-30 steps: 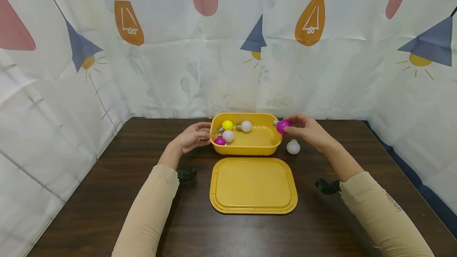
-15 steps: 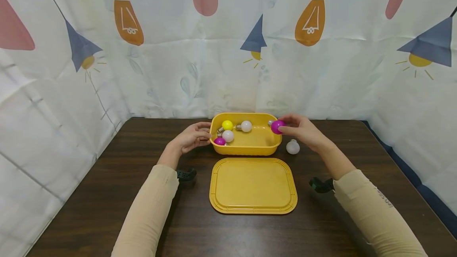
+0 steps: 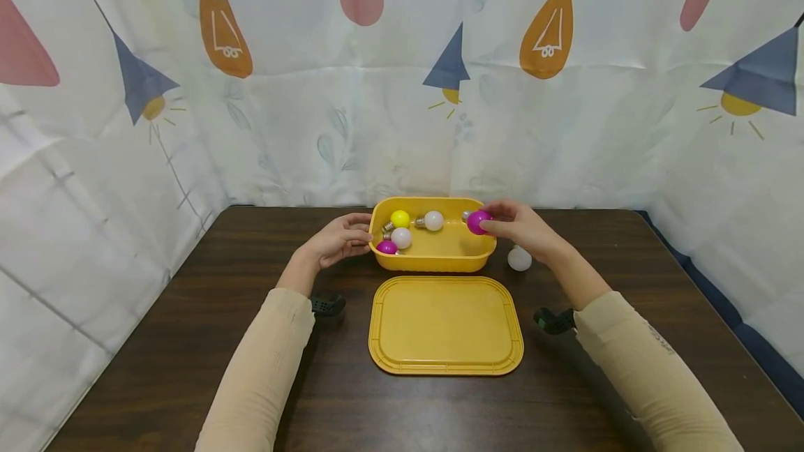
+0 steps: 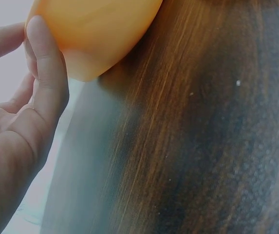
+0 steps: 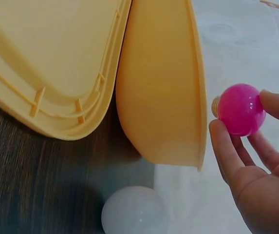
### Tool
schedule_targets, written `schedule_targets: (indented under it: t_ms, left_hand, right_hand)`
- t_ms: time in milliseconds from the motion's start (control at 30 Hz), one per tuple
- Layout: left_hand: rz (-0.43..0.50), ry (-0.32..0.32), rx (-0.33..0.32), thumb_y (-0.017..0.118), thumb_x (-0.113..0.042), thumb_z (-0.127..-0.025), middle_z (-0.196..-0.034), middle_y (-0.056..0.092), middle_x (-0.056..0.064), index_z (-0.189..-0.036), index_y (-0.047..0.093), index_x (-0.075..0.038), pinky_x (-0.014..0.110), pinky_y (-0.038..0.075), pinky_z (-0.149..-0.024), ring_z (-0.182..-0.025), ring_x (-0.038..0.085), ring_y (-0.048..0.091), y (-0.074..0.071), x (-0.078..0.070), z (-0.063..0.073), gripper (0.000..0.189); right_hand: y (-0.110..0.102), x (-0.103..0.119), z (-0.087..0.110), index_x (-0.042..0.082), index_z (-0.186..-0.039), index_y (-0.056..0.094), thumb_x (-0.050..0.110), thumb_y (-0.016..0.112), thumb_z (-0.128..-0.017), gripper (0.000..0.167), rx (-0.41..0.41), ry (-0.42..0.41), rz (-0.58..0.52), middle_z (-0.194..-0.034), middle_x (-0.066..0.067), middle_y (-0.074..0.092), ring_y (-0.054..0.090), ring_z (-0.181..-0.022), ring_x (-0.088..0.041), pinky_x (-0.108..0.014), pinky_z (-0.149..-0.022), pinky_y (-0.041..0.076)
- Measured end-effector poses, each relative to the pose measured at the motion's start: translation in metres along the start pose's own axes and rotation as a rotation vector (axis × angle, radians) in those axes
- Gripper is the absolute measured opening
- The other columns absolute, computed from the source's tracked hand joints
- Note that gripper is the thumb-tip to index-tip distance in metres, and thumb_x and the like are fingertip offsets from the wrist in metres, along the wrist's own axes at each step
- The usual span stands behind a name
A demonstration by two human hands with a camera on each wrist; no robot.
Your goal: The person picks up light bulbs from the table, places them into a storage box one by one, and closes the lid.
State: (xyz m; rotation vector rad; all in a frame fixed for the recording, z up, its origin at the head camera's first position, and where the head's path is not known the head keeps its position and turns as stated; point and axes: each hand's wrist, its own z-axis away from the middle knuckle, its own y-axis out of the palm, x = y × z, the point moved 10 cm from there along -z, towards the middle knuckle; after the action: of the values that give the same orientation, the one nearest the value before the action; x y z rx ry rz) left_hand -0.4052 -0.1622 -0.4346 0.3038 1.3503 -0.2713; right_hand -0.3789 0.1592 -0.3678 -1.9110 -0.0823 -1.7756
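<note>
My right hand (image 3: 524, 230) pinches a magenta light bulb (image 3: 479, 222) between thumb and fingers, over the right end of the yellow plastic box (image 3: 433, 265). In the right wrist view the metal base of the bulb (image 5: 239, 109) points toward the box rim. At the box's left end, my left hand (image 3: 339, 237) holds the rim; the left wrist view has the thumb against the outer wall (image 4: 95, 34). Inside the box, toward the left, lie a yellow bulb (image 3: 400, 219), white bulbs (image 3: 433, 220) and another magenta bulb (image 3: 386, 247).
A yellow lid (image 3: 446, 326) lies flat on the dark wooden table (image 3: 440, 413), just in front of the box. One white bulb (image 3: 519, 259) rests on the table right of the box, below my right hand. A printed cloth (image 3: 402, 145) hangs behind the table.
My right hand has moved left with the magenta bulb, from the box's right edge to over its inside. The left hand stays at the box's left end.
</note>
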Motion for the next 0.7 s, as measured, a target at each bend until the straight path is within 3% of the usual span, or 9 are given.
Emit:
schedule_targets:
  t_ms: [167, 500, 700]
  left_hand:
    - [0.003, -0.001, -0.001, 0.058, 0.003, -0.102, -0.138, 0.048, 0.023, -0.153, 0.033, 0.001, 0.034, 0.058, -0.09, -0.093, 0.019, 0.067, -0.001, 0.001, -0.001, 0.057]
    - [0.012, -0.004, 0.003, 0.058, 0.003, -0.102, -0.137, 0.048, 0.023, -0.153, 0.033, 0.001, 0.032, 0.059, -0.086, -0.092, 0.019, 0.067, -0.001, 0.001, -0.001, 0.057]
    - [0.012, 0.001, 0.004, 0.057, 0.003, -0.102, -0.137, 0.048, 0.023, -0.153, 0.034, 0.001, 0.032, 0.059, -0.087, -0.092, 0.018, 0.067, -0.001, 0.001, -0.001, 0.056]
  right_hand:
    - [0.004, 0.0, -0.004, -0.007, -0.143, 0.046, 0.02, 0.067, -0.102, 0.053, -0.006, 0.015, 0.019, -0.141, -0.025, 0.052, 0.052, -0.125, -0.038, -0.061, -0.108, 0.041]
    - [0.016, 0.002, -0.016, -0.006, -0.137, 0.054, 0.015, 0.066, -0.102, 0.043, 0.015, -0.008, 0.003, -0.136, -0.022, 0.054, 0.058, -0.114, -0.034, -0.057, -0.106, 0.044]
    - [0.022, 0.0, -0.02, -0.006, -0.137, 0.053, 0.016, 0.067, -0.101, 0.044, 0.023, -0.002, -0.023, -0.136, -0.023, 0.053, 0.057, -0.117, -0.035, -0.06, -0.109, 0.041]
